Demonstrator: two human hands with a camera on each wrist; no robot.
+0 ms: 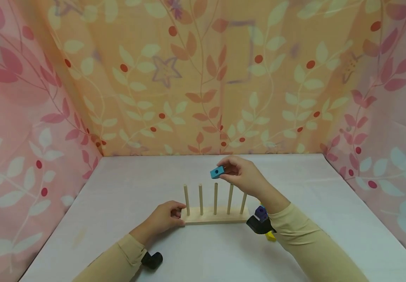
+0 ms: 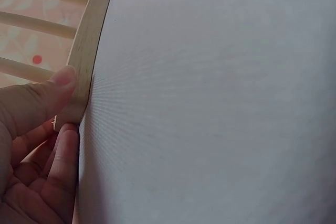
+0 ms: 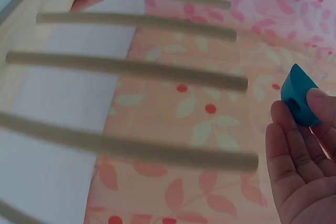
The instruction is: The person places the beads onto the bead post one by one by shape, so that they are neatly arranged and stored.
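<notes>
A pale wooden base (image 1: 217, 220) with several upright pegs (image 1: 215, 199) stands on the table. My left hand (image 1: 164, 217) grips its left end; in the left wrist view the thumb of that hand (image 2: 34, 129) lies on the wood (image 2: 86, 51), fingers at its end. Above the pegs, my right hand (image 1: 244, 175) pinches a blue block (image 1: 217, 172) with a hole in it. The right wrist view shows the block (image 3: 300, 95) between thumb and fingers of the right hand (image 3: 307, 166), apart from the peg tips (image 3: 239, 83).
Beyond the base's right end, partly hidden by the right wrist and its black camera (image 1: 259, 225), lie a purple block (image 1: 260, 213) and a yellow piece (image 1: 270, 236). Another black camera (image 1: 152, 260) is at the left wrist. Patterned curtains (image 1: 203, 78) surround the white table (image 1: 118, 176).
</notes>
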